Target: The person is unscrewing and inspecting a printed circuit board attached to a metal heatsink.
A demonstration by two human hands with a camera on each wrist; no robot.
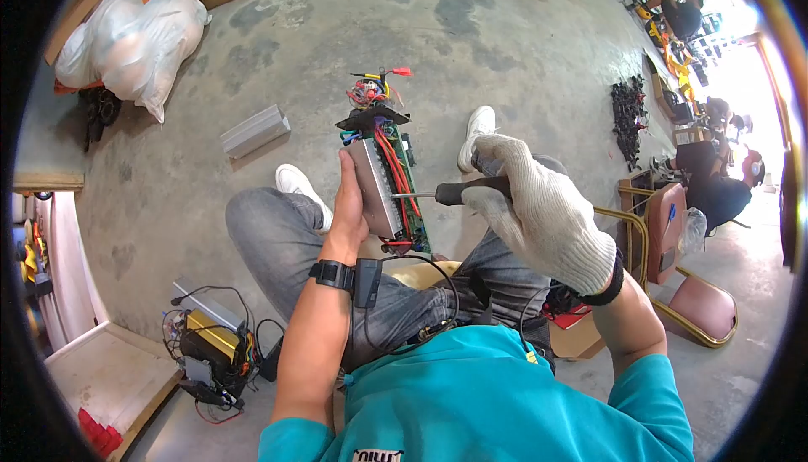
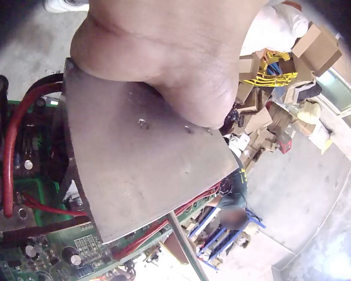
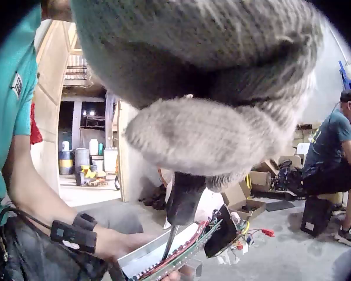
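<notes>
My bare left hand grips a circuit board assembly with a flat grey metal plate along one side, its palm against the plate. Red wires run lengthwise over the green board, and loose coloured leads stick out past a black end plate. In a white knitted glove, my right hand holds a screwdriver by its black handle. The screwdriver's metal shaft reaches down to the assembly beside the plate's edge. In the left wrist view, small screws show on the plate.
A silver metal housing lies on the concrete floor ahead. Another wired device sits at left beside a low white-topped surface. White plastic bags stand at the far left. Chairs are at right; other people sit farther off.
</notes>
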